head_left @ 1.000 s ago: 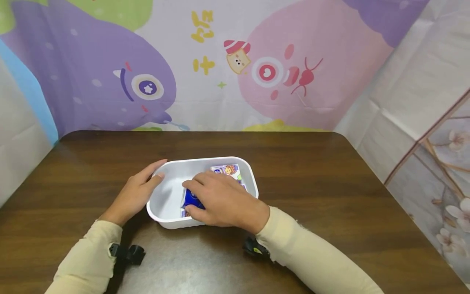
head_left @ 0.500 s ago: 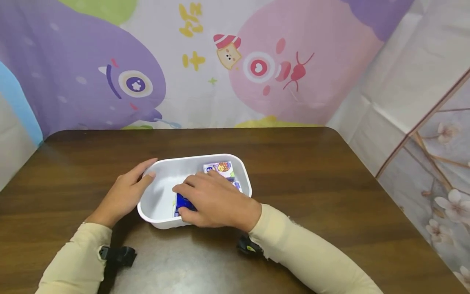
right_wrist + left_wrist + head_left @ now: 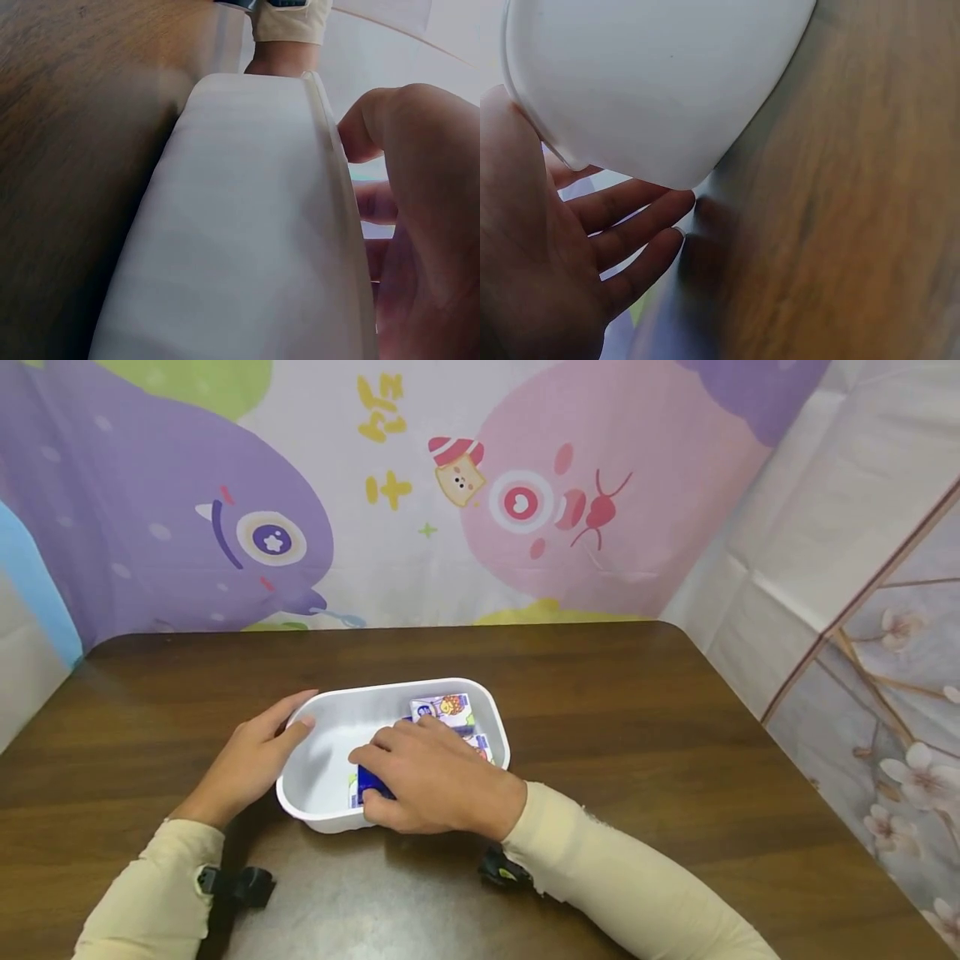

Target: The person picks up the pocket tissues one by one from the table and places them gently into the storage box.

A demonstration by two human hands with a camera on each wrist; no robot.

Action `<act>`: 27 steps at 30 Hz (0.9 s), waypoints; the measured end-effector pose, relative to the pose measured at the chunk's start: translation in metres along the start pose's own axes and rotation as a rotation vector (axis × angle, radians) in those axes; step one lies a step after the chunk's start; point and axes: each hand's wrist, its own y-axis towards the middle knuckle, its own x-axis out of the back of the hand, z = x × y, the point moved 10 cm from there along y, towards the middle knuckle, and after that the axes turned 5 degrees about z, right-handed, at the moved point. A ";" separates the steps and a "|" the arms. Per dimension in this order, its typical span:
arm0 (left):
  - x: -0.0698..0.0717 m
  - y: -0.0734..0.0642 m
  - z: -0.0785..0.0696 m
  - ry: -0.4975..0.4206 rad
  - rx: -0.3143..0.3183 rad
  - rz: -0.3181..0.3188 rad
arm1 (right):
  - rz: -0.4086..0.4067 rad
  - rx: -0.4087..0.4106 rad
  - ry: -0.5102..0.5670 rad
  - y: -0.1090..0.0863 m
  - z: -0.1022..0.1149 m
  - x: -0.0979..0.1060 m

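Note:
A white rectangular tub with rounded corners (image 3: pixel 330 817) sits on the table. At its left end my left hand (image 3: pixel 251 752) grips the rim, thumb over the edge and fingers along the outer wall; the left wrist view shows that hand (image 3: pixel 562 247) beside the wall. Inside the tub, my right hand (image 3: pixel 442 781) holds a shiny blue packet (image 3: pixel 372 783) between thumb and fingers. The hand hides most of it. Small printed white-and-purple boxes (image 3: pixel 444 710) lie in the right part of the tub, partly under the hand. In the right wrist view the tub wall (image 3: pixel 232 210) hides the contents.
The dark wooden table (image 3: pixel 600 718) extends around the tub. A printed cloth (image 3: pixel 390 577) hangs behind the table's far edge, and a flowered panel (image 3: pixel 892 718) stands at the right. Black wrist devices (image 3: pixel 251 887) are strapped to both sleeves.
The whole head view has shifted slightly, so tub and hands appear further left. My right hand stays on the blue packet, and more of the printed boxes shows behind it.

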 end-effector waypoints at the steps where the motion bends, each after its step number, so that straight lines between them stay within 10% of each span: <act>1: -0.001 0.000 0.000 -0.001 0.002 -0.002 | 0.001 0.000 0.003 0.000 0.000 0.000; 14: -0.001 0.000 0.003 -0.020 0.024 -0.006 | -0.135 0.044 0.029 -0.003 -0.010 0.012; 27: -0.002 0.001 0.004 -0.020 0.031 0.001 | -0.073 -0.243 0.227 -0.022 -0.076 0.010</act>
